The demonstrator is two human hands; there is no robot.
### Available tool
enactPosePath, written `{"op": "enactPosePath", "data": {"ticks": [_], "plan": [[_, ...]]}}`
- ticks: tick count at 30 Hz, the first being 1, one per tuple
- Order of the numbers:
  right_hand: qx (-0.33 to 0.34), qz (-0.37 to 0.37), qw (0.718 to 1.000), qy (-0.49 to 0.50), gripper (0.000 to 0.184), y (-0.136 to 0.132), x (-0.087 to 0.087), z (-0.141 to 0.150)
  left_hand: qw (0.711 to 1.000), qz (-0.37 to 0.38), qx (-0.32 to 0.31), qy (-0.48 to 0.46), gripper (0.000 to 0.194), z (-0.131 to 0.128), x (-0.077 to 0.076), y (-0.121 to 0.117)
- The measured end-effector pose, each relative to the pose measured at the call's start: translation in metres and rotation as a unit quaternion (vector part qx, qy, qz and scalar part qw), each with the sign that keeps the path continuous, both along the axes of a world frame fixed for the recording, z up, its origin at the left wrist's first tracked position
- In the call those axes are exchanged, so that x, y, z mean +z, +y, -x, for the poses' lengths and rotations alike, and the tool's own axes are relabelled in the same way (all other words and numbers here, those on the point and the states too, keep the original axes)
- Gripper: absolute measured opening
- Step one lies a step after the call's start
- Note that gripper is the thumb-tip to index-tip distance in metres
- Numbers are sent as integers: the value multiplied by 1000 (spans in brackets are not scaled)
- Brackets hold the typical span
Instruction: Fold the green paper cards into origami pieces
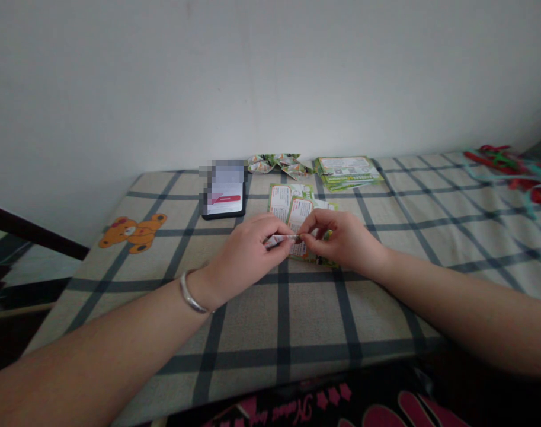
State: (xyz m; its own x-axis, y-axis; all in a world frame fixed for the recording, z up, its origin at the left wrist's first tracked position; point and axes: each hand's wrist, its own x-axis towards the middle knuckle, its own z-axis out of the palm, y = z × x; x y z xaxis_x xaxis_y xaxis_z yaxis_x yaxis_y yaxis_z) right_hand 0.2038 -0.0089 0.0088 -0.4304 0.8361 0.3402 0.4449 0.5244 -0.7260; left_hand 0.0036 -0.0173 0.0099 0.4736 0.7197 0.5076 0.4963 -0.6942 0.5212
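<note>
Between my two hands is a small folded piece of printed paper (277,239), pinched from both sides above the table. My left hand (255,242) is closed with thumb and forefinger on its left part, and a silver bangle circles that wrist. At its right end, the thumb and forefinger of my right hand (336,237) pinch the tip. Under and behind my hands lie green and white printed leaflets (281,198), partly covered by my fingers.
A phone (226,193) with a lit screen lies behind my left hand. Folded paper pieces (277,163) and a stack of leaflets (350,172) rest near the wall. Coloured ribbons (510,169) lie far right. A bear picture (134,233) marks the checked tablecloth (247,338).
</note>
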Motion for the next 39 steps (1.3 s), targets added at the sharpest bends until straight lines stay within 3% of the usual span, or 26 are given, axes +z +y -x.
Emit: {"op": "enactPosePath", "data": {"ticks": [4,9,17,23,39], "plan": [[-40,-81,993,-81,5,-4,1,-1,1000,-6,0,8,9,-2,0,-3],[-31,-156,979,-130,3,-7,2,0,999,-20,10,25,7,-2,1,-6],[-17,-24,997,-67,5,-4,1,3,998,-56,10,41,7,-3,1,-5],[3,25,1000,-18,2,0,-2,2,998,-61,5,34,7,-2,0,-4],[52,170,979,101,7,5,-6,2,999,-37,12,-17,10,-2,1,-2]]}}
